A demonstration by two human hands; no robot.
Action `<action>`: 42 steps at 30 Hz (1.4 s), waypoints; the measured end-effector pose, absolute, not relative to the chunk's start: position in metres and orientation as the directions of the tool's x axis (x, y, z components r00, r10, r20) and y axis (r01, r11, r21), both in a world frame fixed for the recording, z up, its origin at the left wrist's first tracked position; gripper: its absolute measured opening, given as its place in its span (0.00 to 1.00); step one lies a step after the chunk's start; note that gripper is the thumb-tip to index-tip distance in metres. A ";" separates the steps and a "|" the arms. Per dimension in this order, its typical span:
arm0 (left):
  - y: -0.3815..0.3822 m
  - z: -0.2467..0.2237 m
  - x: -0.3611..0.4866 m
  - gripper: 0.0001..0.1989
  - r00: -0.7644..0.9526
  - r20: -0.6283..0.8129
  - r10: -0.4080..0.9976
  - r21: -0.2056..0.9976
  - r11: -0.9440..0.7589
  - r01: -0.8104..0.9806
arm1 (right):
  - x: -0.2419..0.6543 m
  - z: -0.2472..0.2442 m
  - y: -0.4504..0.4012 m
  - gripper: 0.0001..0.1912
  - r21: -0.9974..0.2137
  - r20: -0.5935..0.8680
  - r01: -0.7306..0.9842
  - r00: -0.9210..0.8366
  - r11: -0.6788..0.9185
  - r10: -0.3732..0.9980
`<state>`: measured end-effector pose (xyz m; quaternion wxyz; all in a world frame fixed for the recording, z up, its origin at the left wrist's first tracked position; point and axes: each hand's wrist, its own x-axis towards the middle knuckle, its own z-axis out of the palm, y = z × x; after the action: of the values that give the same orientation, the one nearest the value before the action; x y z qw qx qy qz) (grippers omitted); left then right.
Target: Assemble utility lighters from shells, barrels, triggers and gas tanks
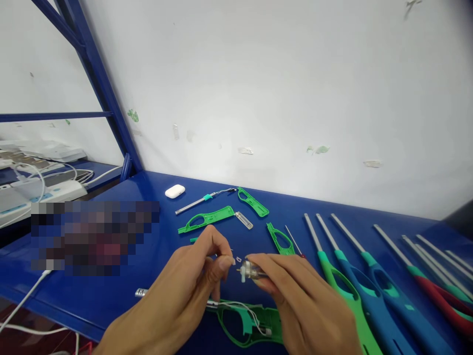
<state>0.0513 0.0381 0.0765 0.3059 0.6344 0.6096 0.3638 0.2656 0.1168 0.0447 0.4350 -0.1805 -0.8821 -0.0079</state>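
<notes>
In the head view my right hand (303, 296) grips a clear lighter fuel tank (251, 270). Its metal valve end and a small pale part on it point toward my left hand. Thumb and index finger pinched, my left hand (199, 276) has a tiny whitish bit at its fingertips, too small to name, just left of the valve. Beneath the hands lies a green lighter casing half (273, 323) with white wires and a teal trigger in it, partly covered. A small metal clip (238, 259) lies between the hands.
Behind are more green casing halves (212, 217), another clear fuel tank (244, 220), a metal lighter tube (192, 203), a white earbud case (175, 191) and a screwdriver (294, 240). Several long-necked lighters (354, 276) line the right. A blue post (107, 88) stands left.
</notes>
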 end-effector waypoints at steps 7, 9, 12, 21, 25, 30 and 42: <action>0.033 0.073 0.053 0.17 0.024 0.032 0.999 0.874 -0.040 0.484 | 0.266 0.044 0.115 0.17 -0.173 0.746 0.329 -0.572 0.929 0.341; 0.034 0.074 0.054 0.17 0.010 0.028 1.000 0.903 -0.030 0.428 | 0.266 0.044 0.116 0.17 -0.190 0.742 0.320 -0.572 0.928 0.349; 0.037 0.075 0.056 0.18 0.016 0.032 0.999 0.949 -0.035 0.314 | 0.266 0.045 0.116 0.17 -0.218 0.721 0.309 -0.588 0.926 0.366; 0.038 0.075 0.062 0.17 0.015 0.190 0.982 0.969 -0.190 0.158 | 0.266 0.050 0.115 0.18 -0.304 0.723 0.227 -0.578 0.925 0.379; 0.038 0.074 0.065 0.16 -0.040 0.222 0.974 0.955 -0.209 0.209 | 0.266 0.050 0.114 0.18 -0.324 0.723 0.201 -0.578 0.925 0.379; 0.038 0.075 0.069 0.19 -0.074 0.287 0.955 0.920 -0.254 0.298 | 0.264 0.048 0.112 0.17 -0.342 0.707 0.232 -0.575 0.911 0.412; 0.039 0.079 0.067 0.12 -0.033 0.322 0.946 0.889 -0.291 0.353 | 0.264 0.060 0.112 0.10 -0.471 0.622 0.291 -0.559 0.833 0.548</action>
<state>0.0668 0.0394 0.0794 0.2966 0.6289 0.5164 0.4998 0.2641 0.1120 0.0596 0.4025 -0.2415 -0.8685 0.1592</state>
